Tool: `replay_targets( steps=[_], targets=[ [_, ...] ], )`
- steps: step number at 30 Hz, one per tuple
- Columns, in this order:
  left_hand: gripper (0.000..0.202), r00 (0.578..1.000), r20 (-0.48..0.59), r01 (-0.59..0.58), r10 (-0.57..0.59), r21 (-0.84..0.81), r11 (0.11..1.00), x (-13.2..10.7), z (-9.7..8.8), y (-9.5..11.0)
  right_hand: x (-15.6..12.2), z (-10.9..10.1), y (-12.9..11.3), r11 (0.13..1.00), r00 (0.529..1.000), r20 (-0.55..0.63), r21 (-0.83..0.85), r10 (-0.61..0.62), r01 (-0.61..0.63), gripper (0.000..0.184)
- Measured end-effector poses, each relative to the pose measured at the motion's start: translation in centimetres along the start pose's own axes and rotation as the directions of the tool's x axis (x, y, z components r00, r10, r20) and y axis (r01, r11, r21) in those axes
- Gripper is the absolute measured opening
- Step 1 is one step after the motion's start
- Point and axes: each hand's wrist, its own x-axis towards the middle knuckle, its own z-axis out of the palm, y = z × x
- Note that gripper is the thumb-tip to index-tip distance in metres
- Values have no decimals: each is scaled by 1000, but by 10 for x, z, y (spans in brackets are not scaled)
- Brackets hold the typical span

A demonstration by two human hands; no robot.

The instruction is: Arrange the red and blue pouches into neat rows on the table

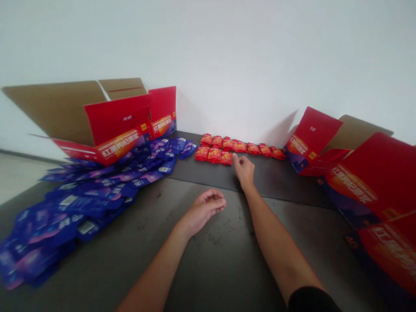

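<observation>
Small red packets (213, 155) lie in two rows on the dark table, by the wall; the back row is the longer one. At the right end of the front row is my right hand (244, 170). Its fingers are curled in beside the last red packet (226, 158), and whether they grip anything is hidden. My left hand (208, 207) hovers closer to me over the table, fingers loosely bent, thumb apart, nothing in it. A large heap of blue-purple pouches (97, 195) spreads across the left side.
An open red carton (118, 125) stands behind the pouches, with another red carton (164, 112) next to it. More open red cartons (312, 143) line the right side, the nearest carton (386, 251) close to my right arm. A white wall (227, 65) bounds the back.
</observation>
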Motion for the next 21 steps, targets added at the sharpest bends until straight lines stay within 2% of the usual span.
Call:
replay_targets(
  steps=[3, 7, 10, 14, 21],
  targets=[
    [25, 1000, 12, -10, 10, 20, 1000, 1, 0, -1, -12, -8, -11, 986, 990, -47, -107, -134, 128, 53],
    [28, 1000, -9, -12, 12, 20, 1000, 3, 0, -1, -38, -22, -24, 960, 973, -12, -164, -230, 225, 52],
    [31, 999, 12, -31, 30, 33, 999, 4, 1, -2, -67, -37, -32, 960, 967, 6, -123, -254, 253, 52],
    [37, 996, 36, -87, 83, 123, 989, 6, 1, -3, -115, -69, -41, 951, 949, 68, -18, -306, 308, 49],
    [44, 980, -47, -168, 191, 306, 937, 3, 5, -6, -196, -124, -57, 902, 875, 219, 105, -431, 418, 39]
  ],
)
